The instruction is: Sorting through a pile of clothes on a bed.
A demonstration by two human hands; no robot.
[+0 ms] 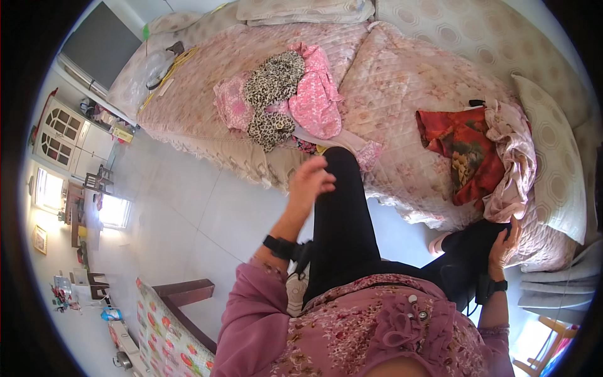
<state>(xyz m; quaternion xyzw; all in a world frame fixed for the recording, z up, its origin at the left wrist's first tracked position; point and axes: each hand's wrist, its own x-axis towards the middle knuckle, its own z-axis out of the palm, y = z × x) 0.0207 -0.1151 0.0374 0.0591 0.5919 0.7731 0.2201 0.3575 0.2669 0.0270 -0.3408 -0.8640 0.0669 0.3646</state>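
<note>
My left hand (311, 181) is raised beside my left knee, its fingers loosely bent and apart, with nothing in them. Beyond that knee, a heap of clothes lies on the quilted sofa cover: a leopard-print garment (274, 77), a pink patterned garment (316, 99) and a paler pink piece (232, 103). My right hand (505, 247) rests by my right knee, fingers spread, fingertips at the lower edge of a pale pink printed cloth (511, 155). Whether they touch the cloth is not plain. Against this cloth lies a red garment with a flower print (466, 151).
A patterned cushion (551, 160) leans at the right end of the quilted cover (391, 85). At the far left end are a clear plastic bag (150, 70) and a yellow cord (181, 59). A table with a strawberry-print cover (169, 334) stands at lower left.
</note>
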